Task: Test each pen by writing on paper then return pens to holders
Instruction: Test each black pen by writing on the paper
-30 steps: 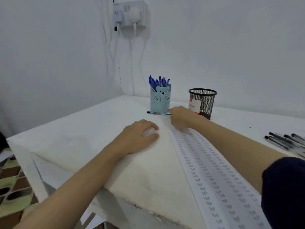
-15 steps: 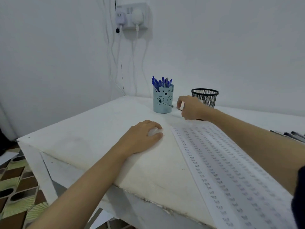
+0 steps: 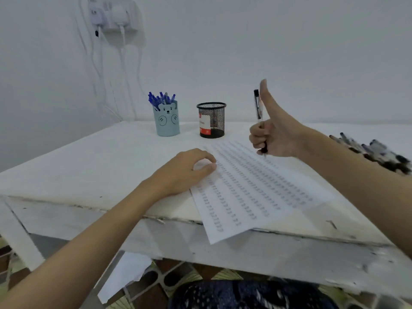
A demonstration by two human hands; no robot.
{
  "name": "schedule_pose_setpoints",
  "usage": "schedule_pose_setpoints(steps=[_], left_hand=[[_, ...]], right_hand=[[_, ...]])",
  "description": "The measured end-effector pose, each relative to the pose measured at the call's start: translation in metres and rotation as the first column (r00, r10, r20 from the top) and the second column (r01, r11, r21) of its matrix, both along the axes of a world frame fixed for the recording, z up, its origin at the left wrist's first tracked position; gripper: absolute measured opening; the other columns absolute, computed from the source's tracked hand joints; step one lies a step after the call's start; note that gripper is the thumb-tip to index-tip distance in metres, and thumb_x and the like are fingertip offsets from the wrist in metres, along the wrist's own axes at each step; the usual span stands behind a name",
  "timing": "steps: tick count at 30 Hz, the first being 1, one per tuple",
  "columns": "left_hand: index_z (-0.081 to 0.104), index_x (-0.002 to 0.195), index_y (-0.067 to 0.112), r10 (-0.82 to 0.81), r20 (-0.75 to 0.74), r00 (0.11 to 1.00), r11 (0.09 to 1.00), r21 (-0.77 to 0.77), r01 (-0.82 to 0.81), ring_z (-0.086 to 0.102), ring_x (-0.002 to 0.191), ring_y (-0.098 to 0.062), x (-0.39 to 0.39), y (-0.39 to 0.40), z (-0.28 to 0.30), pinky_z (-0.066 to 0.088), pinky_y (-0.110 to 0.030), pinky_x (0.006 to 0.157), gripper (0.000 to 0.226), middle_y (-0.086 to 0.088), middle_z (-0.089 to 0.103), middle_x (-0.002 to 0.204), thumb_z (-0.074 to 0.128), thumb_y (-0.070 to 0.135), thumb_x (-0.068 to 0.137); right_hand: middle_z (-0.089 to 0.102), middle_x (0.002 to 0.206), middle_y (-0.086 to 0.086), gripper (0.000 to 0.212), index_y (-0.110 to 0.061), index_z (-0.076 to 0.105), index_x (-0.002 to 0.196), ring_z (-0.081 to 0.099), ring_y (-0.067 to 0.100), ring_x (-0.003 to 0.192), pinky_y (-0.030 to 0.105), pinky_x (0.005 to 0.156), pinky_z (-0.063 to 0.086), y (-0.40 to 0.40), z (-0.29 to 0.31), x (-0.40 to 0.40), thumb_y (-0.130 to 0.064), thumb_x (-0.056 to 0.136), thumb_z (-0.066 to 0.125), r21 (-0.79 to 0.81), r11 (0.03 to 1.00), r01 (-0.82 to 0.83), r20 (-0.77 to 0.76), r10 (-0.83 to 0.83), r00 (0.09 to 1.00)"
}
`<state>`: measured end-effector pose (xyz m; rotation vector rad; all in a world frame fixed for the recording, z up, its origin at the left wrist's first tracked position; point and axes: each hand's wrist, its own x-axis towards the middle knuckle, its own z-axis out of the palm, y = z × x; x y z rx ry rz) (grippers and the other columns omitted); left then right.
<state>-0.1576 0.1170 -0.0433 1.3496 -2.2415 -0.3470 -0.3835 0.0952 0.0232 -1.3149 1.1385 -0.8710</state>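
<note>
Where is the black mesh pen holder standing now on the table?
The black mesh holder stands at the table's far side, just right of the blue bear holder and beyond the paper.

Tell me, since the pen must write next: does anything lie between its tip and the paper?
Nothing visible does. The right hand holds the pen upright, tip down over bare paper. The left hand rests at the sheet's left edge, clear of it.

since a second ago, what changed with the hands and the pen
The right hand picked up the pen that lay on the table in front of the bear holder, then lifted it back toward the paper; it now grips the pen upright above the sheet, thumb raised. The left hand stayed resting at the paper's edge, and both holders kept their places.
</note>
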Motion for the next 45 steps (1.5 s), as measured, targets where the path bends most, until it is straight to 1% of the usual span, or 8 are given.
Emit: schedule_pose_setpoints(steps=[9, 16, 19, 22, 28, 35, 39, 45], left_hand=[[0.046, 0.13, 0.037, -0.114, 0.121, 0.986, 0.99, 0.094, 0.103, 0.034, 0.132, -0.01, -0.061, 0.02, -0.006, 0.026, -0.035, 0.111, 0.043, 0.011, 0.04, 0.144, 0.045, 0.053, 0.091], [0.044, 0.133, 0.038, -0.11, 0.086, 0.99, 0.986, 0.135, 0.098, 0.033, 0.132, -0.007, -0.064, 0.019, 0.001, 0.025, -0.026, 0.106, 0.045, 0.014, 0.038, 0.144, 0.045, 0.054, 0.09], [0.046, 0.131, 0.037, -0.126, 0.068, 0.99, 0.982, 0.148, 0.114, 0.033, 0.13, -0.003, -0.071, 0.011, 0.005, 0.022, -0.02, 0.098, 0.044, 0.015, 0.039, 0.143, 0.045, 0.053, 0.09], [0.046, 0.13, 0.04, -0.14, 0.086, 0.986, 0.979, 0.164, 0.125, 0.034, 0.13, -0.004, -0.078, 0.0, 0.007, 0.023, -0.022, 0.098, 0.046, 0.017, 0.038, 0.143, 0.045, 0.058, 0.088], [0.038, 0.135, 0.044, -0.167, 0.217, 0.962, 0.981, 0.134, 0.141, 0.03, 0.136, -0.009, -0.09, -0.024, -0.001, 0.023, -0.034, 0.113, 0.064, 0.014, 0.034, 0.148, 0.042, 0.075, 0.078], [0.035, 0.137, 0.046, -0.178, 0.226, 0.958, 0.984, 0.043, 0.172, 0.023, 0.138, -0.007, -0.092, -0.028, -0.012, 0.018, -0.035, 0.115, 0.074, 0.016, 0.03, 0.15, 0.028, 0.081, 0.071], [0.035, 0.137, 0.046, -0.173, 0.234, 0.957, 0.985, 0.047, 0.167, 0.022, 0.138, -0.007, -0.093, -0.029, -0.013, 0.017, -0.035, 0.114, 0.071, 0.017, 0.029, 0.15, 0.03, 0.078, 0.073], [0.034, 0.136, 0.048, -0.172, 0.235, 0.957, 0.985, 0.056, 0.164, 0.023, 0.138, -0.008, -0.093, -0.03, -0.013, 0.018, -0.035, 0.113, 0.078, 0.017, 0.03, 0.15, 0.024, 0.083, 0.066]], right_hand=[[0.019, 0.058, 0.0, 0.071, -0.016, 0.033, 0.051, 0.017, 0.018, 0.056, 0.029, 0.059, 0.023, 0.038, -0.014, -0.048, -0.085, 0.063, 0.045, 0.059, 0.987, 0.148, 0.33, -0.159, 0.93], [0.051, 0.061, 0.002, 0.082, -0.006, 0.061, 0.111, 0.034, 0.011, 0.052, 0.021, 0.061, 0.034, 0.033, -0.021, -0.06, -0.074, 0.067, 0.05, -0.055, 0.973, 0.223, 0.367, -0.188, 0.911], [0.06, 0.068, 0.003, 0.058, -0.004, 0.06, 0.112, 0.03, 0.01, 0.049, 0.018, 0.056, 0.036, 0.021, -0.024, -0.06, -0.046, 0.073, 0.069, -0.075, 0.956, 0.284, 0.365, -0.239, 0.9], [0.069, 0.074, 0.014, 0.032, 0.004, 0.061, 0.109, 0.048, 0.016, 0.045, 0.022, 0.054, 0.044, 0.012, -0.024, -0.059, -0.021, 0.097, 0.043, -0.041, 0.953, 0.3, 0.381, -0.262, 0.887], [0.059, 0.054, 0.015, 0.065, 0.006, 0.067, 0.075, 0.049, 0.021, 0.043, 0.026, 0.047, 0.038, -0.002, -0.038, -0.058, -0.043, 0.098, 0.032, -0.245, 0.928, 0.28, -0.105, -0.312, 0.944], [0.049, 0.033, 0.002, 0.035, 0.007, 0.061, 0.058, 0.035, 0.009, 0.025, 0.015, 0.033, 0.028, -0.005, -0.059, -0.055, -0.014, 0.086, 0.059, -0.466, 0.816, 0.342, -0.168, -0.461, 0.871], [0.038, 0.029, -0.007, 0.038, -0.007, 0.038, 0.04, 0.056, 0.021, 0.049, 0.017, 0.04, 0.03, -0.01, -0.066, -0.057, 0.005, 0.073, 0.054, -0.542, 0.773, 0.329, -0.252, -0.523, 0.814], [0.047, 0.059, 0.016, 0.022, -0.004, 0.046, 0.054, 0.041, 0.003, 0.024, 0.012, 0.031, 0.025, -0.004, -0.063, -0.053, 0.003, 0.074, 0.052, -0.525, 0.809, 0.263, -0.323, -0.476, 0.818]])
